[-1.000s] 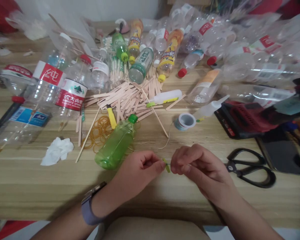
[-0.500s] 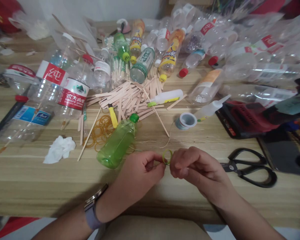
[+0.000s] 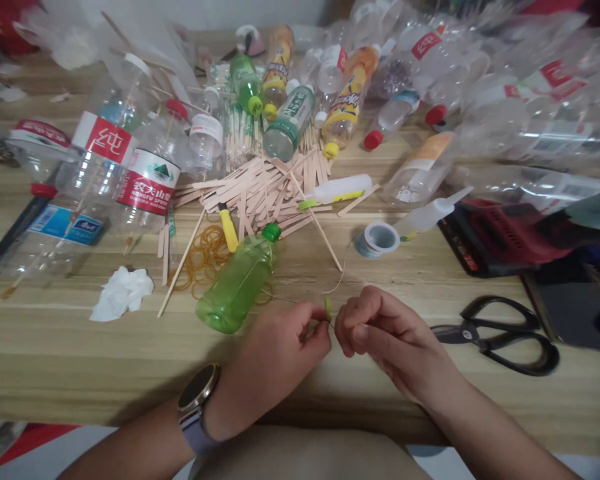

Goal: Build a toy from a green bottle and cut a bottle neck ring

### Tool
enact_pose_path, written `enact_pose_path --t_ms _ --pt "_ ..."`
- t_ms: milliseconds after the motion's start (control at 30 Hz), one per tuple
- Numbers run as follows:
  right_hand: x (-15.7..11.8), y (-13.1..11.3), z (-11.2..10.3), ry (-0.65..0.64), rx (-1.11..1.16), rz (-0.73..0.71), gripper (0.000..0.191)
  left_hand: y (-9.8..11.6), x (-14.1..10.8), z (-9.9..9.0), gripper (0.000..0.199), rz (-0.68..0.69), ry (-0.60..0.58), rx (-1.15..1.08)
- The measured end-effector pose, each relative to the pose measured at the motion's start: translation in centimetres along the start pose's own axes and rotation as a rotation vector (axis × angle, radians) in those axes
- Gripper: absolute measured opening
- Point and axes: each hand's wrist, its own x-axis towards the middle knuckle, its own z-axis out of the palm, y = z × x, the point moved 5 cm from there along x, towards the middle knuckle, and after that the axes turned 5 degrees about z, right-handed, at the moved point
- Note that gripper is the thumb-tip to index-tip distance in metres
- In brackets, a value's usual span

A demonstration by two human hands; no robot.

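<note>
My left hand (image 3: 285,350) is closed in a pinch on a thin string, near the table's front edge. A small yellow-green ring (image 3: 328,309) stands at its fingertips, seen nearly edge-on. Close on the right, my right hand (image 3: 387,337) also pinches the string, with a small gap between the hands. Behind my left hand lies a green bottle (image 3: 237,283) with a green cap. A spool of string (image 3: 377,241) is on the table behind my right hand, a loose strand beside it.
Black scissors (image 3: 500,333) lie right of my right hand. Wooden sticks (image 3: 260,193), rubber bands (image 3: 207,253), a yellow-handled tool (image 3: 229,228) and glue bottles are farther back. Many plastic bottles fill the back and left. A crumpled tissue (image 3: 123,293) lies left.
The ring has turned from a round, face-on view to nearly edge-on. My left wrist has rolled so the watch face shows more. Both hands still pinch close together.
</note>
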Motion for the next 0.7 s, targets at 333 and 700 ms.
enact_pose_path --t_ms 333,700 --pt "-0.3 -1.6 0.3 0.104 -0.440 -0.162 0.009 -0.7 0.4 -0.2 0.020 -0.108 -0.014 -0.116" --pt "-0.7 -1.8 3.2 -0.171 -1.069 -0.441 0.023 -1.9 0.6 1.1 0.026 -0.462 -0.105 -0.847"
